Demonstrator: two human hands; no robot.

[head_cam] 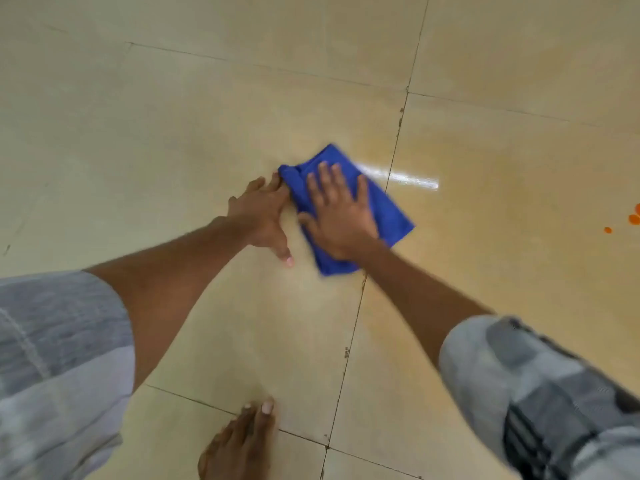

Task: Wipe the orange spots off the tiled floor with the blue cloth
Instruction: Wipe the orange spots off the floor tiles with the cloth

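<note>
A folded blue cloth (388, 209) lies flat on the beige tiled floor (173, 133), mid-frame. My right hand (337, 216) presses down on it with fingers spread, palm flat on the cloth. Just left of it my left hand (263, 216) rests on the floor, its fingertips touching the cloth's left corner and its thumb stretched toward me. A few small orange spots (633, 218) show at the far right edge, well apart from the cloth. A wet streak (405, 178) shines right of the cloth.
Dark grout lines (394, 154) cross the floor, one running under the cloth's near end. My bare foot (239, 441) stands on the tiles at the bottom centre. Grey sleeves and clothing fill the lower corners.
</note>
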